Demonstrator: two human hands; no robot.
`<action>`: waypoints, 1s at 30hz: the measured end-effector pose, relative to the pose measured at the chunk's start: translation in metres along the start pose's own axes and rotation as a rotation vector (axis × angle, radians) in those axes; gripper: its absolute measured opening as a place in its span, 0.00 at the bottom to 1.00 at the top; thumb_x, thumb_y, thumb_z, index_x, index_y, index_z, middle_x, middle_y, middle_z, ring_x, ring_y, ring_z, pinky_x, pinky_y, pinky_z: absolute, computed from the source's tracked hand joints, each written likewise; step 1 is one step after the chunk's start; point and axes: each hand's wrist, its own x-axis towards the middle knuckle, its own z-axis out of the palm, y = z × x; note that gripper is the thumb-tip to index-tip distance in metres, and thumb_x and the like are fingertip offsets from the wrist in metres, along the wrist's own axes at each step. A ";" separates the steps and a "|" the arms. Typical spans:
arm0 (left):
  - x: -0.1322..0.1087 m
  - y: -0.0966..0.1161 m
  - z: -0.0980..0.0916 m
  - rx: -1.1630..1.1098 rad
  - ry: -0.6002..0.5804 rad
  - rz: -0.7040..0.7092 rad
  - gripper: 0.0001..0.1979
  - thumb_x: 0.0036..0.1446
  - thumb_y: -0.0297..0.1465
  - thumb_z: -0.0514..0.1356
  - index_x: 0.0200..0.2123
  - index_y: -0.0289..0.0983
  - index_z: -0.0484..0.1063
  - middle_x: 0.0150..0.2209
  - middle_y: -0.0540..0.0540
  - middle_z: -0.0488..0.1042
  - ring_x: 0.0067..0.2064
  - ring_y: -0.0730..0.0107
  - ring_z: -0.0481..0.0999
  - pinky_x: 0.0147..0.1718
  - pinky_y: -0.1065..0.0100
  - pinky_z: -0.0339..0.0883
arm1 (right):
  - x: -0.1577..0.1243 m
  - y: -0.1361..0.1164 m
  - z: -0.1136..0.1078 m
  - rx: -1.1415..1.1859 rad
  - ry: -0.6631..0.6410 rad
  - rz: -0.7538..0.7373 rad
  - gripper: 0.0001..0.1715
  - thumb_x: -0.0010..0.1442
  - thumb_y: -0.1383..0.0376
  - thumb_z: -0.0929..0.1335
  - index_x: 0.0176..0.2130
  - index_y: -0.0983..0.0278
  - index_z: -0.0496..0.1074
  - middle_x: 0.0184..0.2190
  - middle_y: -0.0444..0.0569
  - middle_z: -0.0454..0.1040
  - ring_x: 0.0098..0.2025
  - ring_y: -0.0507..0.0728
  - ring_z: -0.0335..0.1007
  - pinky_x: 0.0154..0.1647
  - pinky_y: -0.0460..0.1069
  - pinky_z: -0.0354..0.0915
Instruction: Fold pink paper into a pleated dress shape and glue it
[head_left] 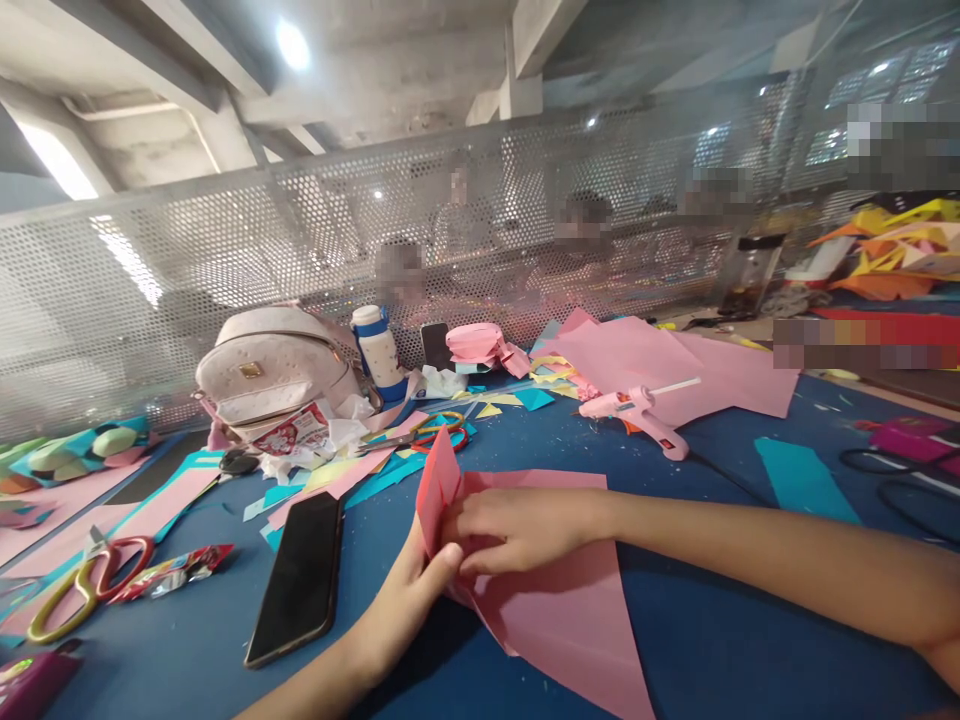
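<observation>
A large sheet of pink paper [562,610] lies in front of me, its left end folded up into a standing flap. My left hand [424,570] grips the raised fold from the left, with the thumb on the near side and the other fingers hidden behind the paper. Against the inside of the fold rests my right hand [510,530], fingers curled on the pink paper and partly hidden by the flap. A black smartphone [296,580] lies left of my left hand. Beyond the sheet lie scissors [435,430] with red and yellow handles.
A pink glue gun [637,415] with its cord rests beyond my right arm, near large pink sheets [720,370]. A pale backpack [277,360] and a bottle [377,355] stand by the perforated metal screen [300,220]. More scissors [90,585] lie at left. People sit behind the screen.
</observation>
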 end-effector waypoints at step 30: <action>0.032 0.012 -0.015 -0.282 0.174 -0.093 0.24 0.60 0.50 0.56 0.45 0.35 0.76 0.42 0.43 0.78 0.45 0.55 0.77 0.42 0.60 0.71 | -0.010 0.038 -0.035 0.226 0.183 0.399 0.12 0.51 0.60 0.73 0.30 0.67 0.73 0.25 0.44 0.73 0.26 0.52 0.66 0.25 0.45 0.60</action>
